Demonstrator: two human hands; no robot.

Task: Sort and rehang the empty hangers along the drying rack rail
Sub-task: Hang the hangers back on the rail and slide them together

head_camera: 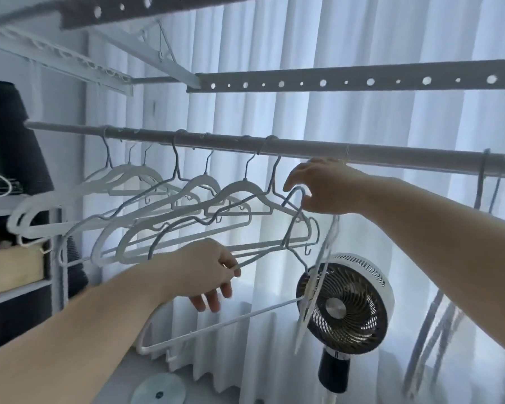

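White hangers (231,196) along rail (303,148)

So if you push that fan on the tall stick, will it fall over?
Probably it would wobble more than slide. The fan has a big round head high up on a thin pole, so it looks top-heavy. Its bottom is out of view, so I can't tell how steady the foot is. A hanger dangles right in front of it and could snag the grille.

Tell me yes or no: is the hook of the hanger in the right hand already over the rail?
No: the right hand holds the grey wire hanger's hook below the rail, not over it.
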